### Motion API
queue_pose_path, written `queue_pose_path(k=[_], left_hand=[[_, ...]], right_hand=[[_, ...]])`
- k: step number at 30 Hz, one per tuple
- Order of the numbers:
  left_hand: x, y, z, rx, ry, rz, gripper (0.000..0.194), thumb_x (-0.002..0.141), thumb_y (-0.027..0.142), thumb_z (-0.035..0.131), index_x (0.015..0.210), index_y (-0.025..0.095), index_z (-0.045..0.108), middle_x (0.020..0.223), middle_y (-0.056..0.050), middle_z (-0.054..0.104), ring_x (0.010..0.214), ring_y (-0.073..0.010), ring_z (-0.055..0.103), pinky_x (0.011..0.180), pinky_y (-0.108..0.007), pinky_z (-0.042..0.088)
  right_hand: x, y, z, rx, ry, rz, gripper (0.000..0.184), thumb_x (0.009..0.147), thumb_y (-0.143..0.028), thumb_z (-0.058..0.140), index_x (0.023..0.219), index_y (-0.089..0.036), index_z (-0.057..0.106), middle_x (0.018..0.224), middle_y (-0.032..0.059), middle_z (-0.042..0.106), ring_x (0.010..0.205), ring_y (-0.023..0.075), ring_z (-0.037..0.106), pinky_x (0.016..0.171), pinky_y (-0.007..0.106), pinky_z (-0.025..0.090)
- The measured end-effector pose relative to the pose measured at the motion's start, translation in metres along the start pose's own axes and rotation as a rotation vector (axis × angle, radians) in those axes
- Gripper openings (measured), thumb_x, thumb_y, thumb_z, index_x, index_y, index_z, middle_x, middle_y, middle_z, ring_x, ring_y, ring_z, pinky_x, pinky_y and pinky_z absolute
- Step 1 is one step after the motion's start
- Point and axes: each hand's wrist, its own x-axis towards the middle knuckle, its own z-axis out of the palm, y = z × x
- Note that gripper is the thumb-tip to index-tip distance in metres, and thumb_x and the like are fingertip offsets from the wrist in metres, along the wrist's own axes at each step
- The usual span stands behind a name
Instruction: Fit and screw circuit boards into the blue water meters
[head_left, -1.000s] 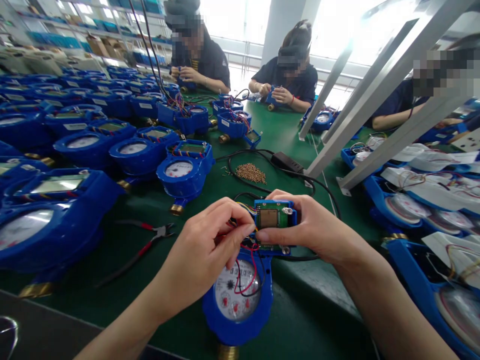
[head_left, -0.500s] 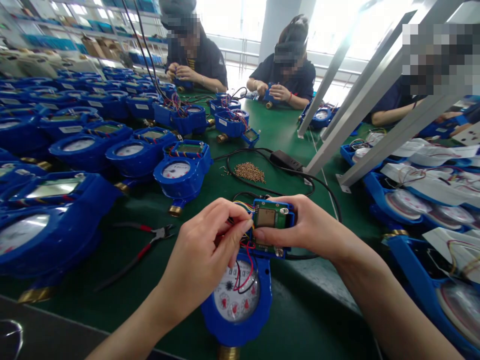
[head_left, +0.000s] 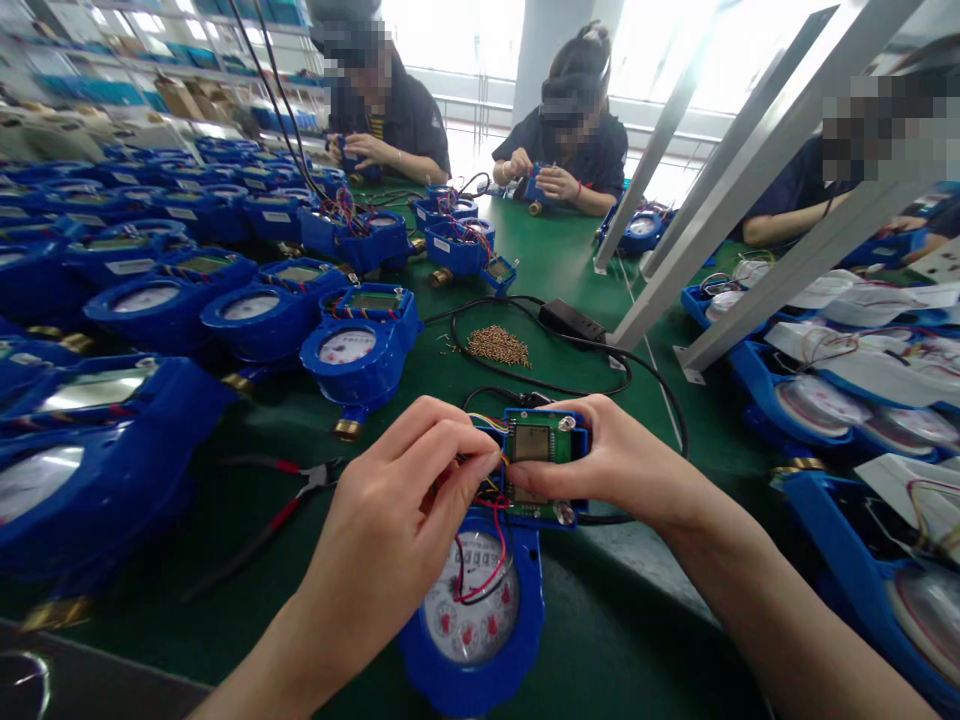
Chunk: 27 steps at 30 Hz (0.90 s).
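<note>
A blue water meter (head_left: pixel 472 610) with a white dial lies in front of me on the green table. At its top, my right hand (head_left: pixel 592 455) grips the small blue housing that carries a green circuit board (head_left: pixel 560 445) with a grey display, the thumb lying across the board. My left hand (head_left: pixel 420 490) pinches thin coloured wires (head_left: pixel 501 455) at the board's left edge. Loops of red and black wire (head_left: pixel 499 570) hang over the dial. The left fingertips hide where the pinched wires end.
Red-and-black-handled cutting pliers (head_left: pixel 285 510) lie on the left. A heap of small brass screws (head_left: pixel 499 346) sits beyond my hands, ringed by a black cable with a power strip (head_left: pixel 570 320). Rows of blue meters (head_left: pixel 247 305) fill the left; metal posts (head_left: pixel 675 240) stand right. Co-workers sit opposite.
The view has shifted slightly. The housing sits a little lower, and the red and black wire loops have moved over the dial. Both hands keep their holds.
</note>
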Motion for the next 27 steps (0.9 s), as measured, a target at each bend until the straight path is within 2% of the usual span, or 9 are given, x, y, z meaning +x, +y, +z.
queue_pose_path(k=[2,7,13,20,27], left_hand=[[0.0006,-0.001,-0.0012,-0.03,-0.025,-0.019,0.013,0.095,0.012,0.061,0.086,0.022,0.065,0.092,0.003,0.063,0.081,-0.0073,0.061,0.07,-0.017,0.048],[0.0032,-0.003,-0.0012,-0.207,-0.093,-0.226,0.014,0.095,0.025,0.062,0.081,0.023,0.067,0.084,0.005,0.064,0.075,-0.0092,0.062,0.064,-0.02,0.048],[0.0034,0.0023,0.0005,-0.201,-0.099,-0.346,0.018,0.095,0.031,0.061,0.079,0.023,0.065,0.078,0.005,0.064,0.07,-0.0097,0.058,0.061,-0.021,0.045],[0.0033,0.0017,0.0009,-0.256,-0.124,-0.385,0.02,0.095,0.032,0.059,0.078,0.023,0.061,0.079,0.006,0.06,0.07,-0.0096,0.057,0.063,-0.022,0.045],[0.0002,0.0035,0.0045,-0.222,-0.075,-0.328,0.02,0.097,0.028,0.057,0.077,0.023,0.058,0.078,0.005,0.058,0.071,-0.0101,0.055,0.064,-0.022,0.045]], right_hand=[[-0.0001,0.0004,-0.0005,0.004,0.006,0.005,0.025,0.065,-0.019,0.087,0.078,-0.01,0.068,0.071,-0.0019,0.058,0.064,0.0086,0.047,0.055,0.017,0.04],[-0.0006,0.0012,-0.0013,0.038,-0.009,-0.005,0.024,0.067,-0.019,0.086,0.08,-0.01,0.069,0.072,-0.0015,0.061,0.064,0.009,0.05,0.057,0.017,0.042],[-0.0008,0.0011,-0.0033,0.026,-0.035,-0.004,0.024,0.068,-0.02,0.087,0.08,-0.011,0.068,0.071,-0.0022,0.061,0.064,0.0088,0.049,0.056,0.017,0.041],[-0.0039,-0.0007,-0.0043,-0.108,-0.036,-0.048,0.025,0.072,-0.025,0.085,0.083,-0.013,0.066,0.075,-0.0016,0.062,0.068,0.0112,0.051,0.059,0.021,0.042],[-0.0068,-0.0029,-0.0025,-0.183,-0.032,-0.061,0.025,0.077,-0.03,0.081,0.084,-0.015,0.064,0.074,-0.0021,0.061,0.067,0.0114,0.052,0.057,0.022,0.041]])
